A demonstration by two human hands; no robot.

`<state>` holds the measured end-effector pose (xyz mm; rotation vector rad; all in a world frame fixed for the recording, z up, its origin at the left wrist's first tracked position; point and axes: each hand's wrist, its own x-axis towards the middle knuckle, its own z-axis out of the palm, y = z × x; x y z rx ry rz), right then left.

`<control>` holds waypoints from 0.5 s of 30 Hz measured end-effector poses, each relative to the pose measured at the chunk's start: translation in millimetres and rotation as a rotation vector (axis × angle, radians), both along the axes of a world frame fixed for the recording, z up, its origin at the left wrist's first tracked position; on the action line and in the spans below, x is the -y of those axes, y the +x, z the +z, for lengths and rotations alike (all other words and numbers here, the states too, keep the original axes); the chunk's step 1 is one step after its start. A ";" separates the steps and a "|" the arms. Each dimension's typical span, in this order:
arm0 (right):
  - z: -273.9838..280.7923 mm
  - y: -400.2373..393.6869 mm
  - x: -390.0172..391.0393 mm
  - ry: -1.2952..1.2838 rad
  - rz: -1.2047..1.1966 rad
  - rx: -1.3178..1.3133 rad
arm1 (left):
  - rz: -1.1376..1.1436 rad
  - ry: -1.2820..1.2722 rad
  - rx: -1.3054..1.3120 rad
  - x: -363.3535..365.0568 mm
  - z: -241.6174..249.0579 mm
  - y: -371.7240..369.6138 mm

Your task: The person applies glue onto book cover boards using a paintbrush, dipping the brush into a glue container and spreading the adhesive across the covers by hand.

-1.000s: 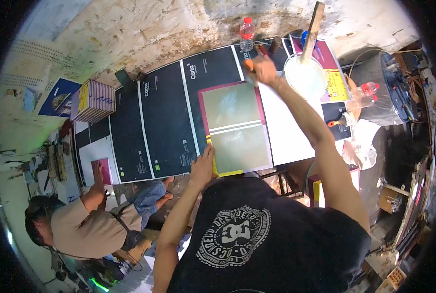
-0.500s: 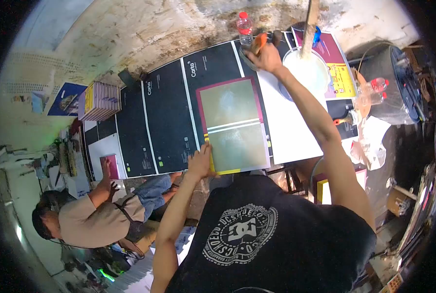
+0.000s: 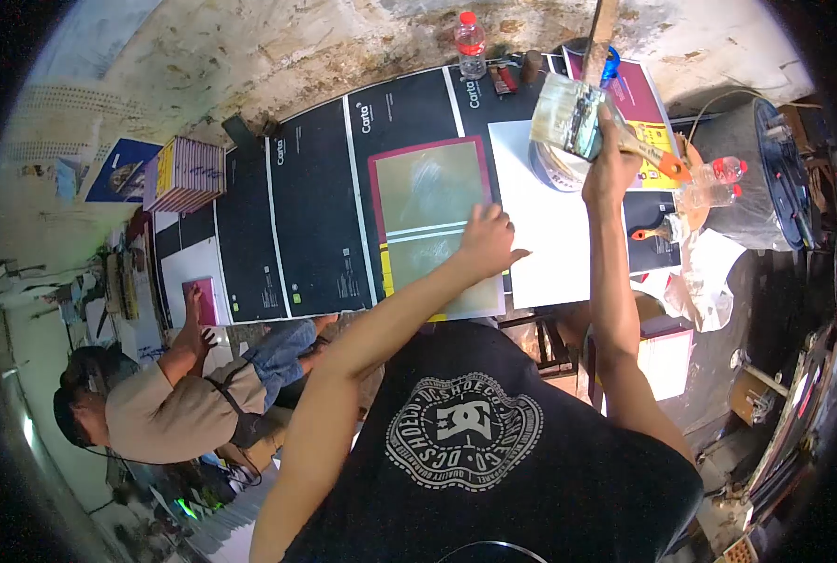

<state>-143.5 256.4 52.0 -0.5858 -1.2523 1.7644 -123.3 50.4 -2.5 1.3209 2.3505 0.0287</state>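
My right hand (image 3: 611, 171) grips a wide flat paintbrush (image 3: 570, 117) with an orange-tipped handle. Its pale bristles point left, over a white bucket (image 3: 551, 173) that it partly hides. My left hand (image 3: 487, 242) lies with fingers spread and thumb out at the right edge of a book cover sheet (image 3: 428, 183). This sheet has a grey-green inside, a maroon and yellow border and two white stripes across its middle. Beside it, a large white sheet (image 3: 551, 253) reaches under the bucket.
A wooden stick (image 3: 599, 42) stands up behind the brush. Near the wall are a water bottle (image 3: 471, 49) and a small red packet (image 3: 504, 80). A smaller brush (image 3: 657, 231) lies at right. Leftward stand stacked books (image 3: 186, 175); a person (image 3: 174, 403) sits there touching a maroon book (image 3: 203, 298).
My right hand has brought the brush from beside the bottle rightward over the bucket. My left hand has moved from the cover sheet's lower left corner to its right edge.
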 end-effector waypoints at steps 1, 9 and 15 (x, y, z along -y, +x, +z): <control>-5.8 6.2 4.1 0.051 0.023 -0.006 | 0.130 0.174 -0.082 19.9 -7.0 1.8; -77.8 33.9 173.2 0.516 0.554 0.603 | 0.690 -0.242 0.093 153.1 0.3 21.2; -124.5 61.7 124.2 0.846 0.425 0.680 | 0.689 -0.190 0.069 157.0 -2.4 27.7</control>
